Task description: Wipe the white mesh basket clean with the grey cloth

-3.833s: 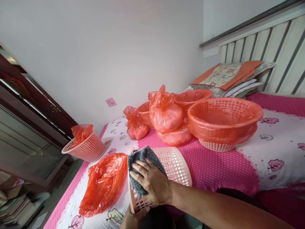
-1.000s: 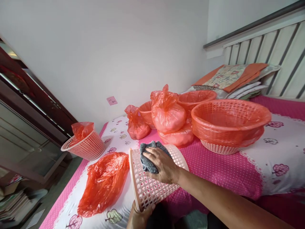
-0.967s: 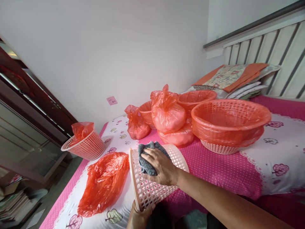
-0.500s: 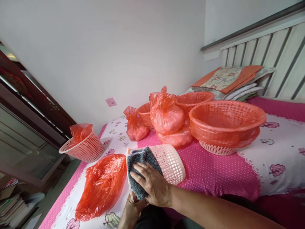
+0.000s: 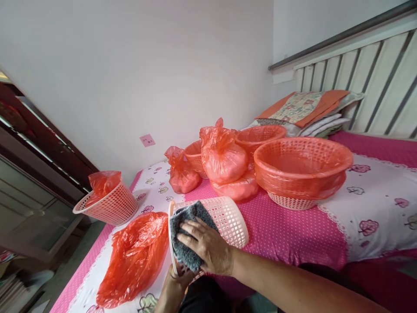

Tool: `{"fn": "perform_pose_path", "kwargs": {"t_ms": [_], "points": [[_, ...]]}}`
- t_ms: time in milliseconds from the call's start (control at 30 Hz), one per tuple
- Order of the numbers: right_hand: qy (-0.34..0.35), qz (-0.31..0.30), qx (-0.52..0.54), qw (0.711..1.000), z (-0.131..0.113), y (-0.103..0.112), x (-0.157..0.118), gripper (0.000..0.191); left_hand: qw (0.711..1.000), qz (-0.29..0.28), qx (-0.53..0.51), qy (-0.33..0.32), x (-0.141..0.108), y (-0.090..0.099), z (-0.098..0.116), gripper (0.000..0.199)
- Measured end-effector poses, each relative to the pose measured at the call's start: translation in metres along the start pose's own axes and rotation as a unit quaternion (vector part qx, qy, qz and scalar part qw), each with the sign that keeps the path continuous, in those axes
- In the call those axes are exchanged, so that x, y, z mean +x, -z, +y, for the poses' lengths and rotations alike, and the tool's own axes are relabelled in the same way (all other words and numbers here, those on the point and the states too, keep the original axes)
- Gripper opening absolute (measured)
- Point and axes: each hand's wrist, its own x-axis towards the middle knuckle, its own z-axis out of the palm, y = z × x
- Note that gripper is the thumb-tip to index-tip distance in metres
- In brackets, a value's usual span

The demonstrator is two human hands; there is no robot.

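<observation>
A pale pink plastic basket (image 5: 232, 219) with a perforated wall lies on its side on the bed, its rim facing left. My left hand (image 5: 177, 280) grips the near, lower part of that rim; some of its fingers are hidden inside. Over the basket's outer wall lies a dark grey cloth (image 5: 189, 224). My right hand (image 5: 206, 245) presses the cloth against the wall near the rim, fingers laid over it. Left of the rim, a crumpled red plastic bag (image 5: 135, 261) is spread on the sheet.
A basket with a red bag inside (image 5: 109, 202) leans at the bed's left edge. Behind are tied red bags (image 5: 224, 158), a red-lined basket (image 5: 302, 163) and more baskets. Pillows (image 5: 302, 108) are stacked by the white headboard (image 5: 368, 82). A pink note (image 5: 147, 140) is on the wall.
The view has shifted slightly, so most things sit a little further left. My right hand and the cloth have moved only slightly on the basket wall; my left hand keeps its hold.
</observation>
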Motion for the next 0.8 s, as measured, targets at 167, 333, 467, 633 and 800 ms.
{"fn": "perform_pose_path", "kwargs": {"t_ms": [167,333,467,633,800], "points": [[-0.095,0.071,-0.011,0.993,0.029,0.010,0.000,0.067,0.998,-0.067,0.006,-0.021,-0.004,0.006,-0.021,0.030],[-0.240,0.086,-0.092,0.963,0.062,0.035,-0.016,0.056,1.000,-0.001,-0.005,-0.013,0.003,0.015,-0.061,0.037],[-0.302,0.069,-0.117,0.944,0.079,0.045,-0.028,0.050,0.997,0.067,-0.036,-0.007,0.003,0.015,-0.081,0.047],[-0.288,0.081,-0.102,0.949,0.084,0.043,-0.029,0.046,0.996,0.078,0.004,-0.039,-0.005,0.013,-0.055,0.050],[-0.275,0.094,-0.083,0.953,0.086,0.042,-0.030,0.045,0.987,0.157,0.003,-0.040,-0.001,0.008,-0.001,0.055]]}}
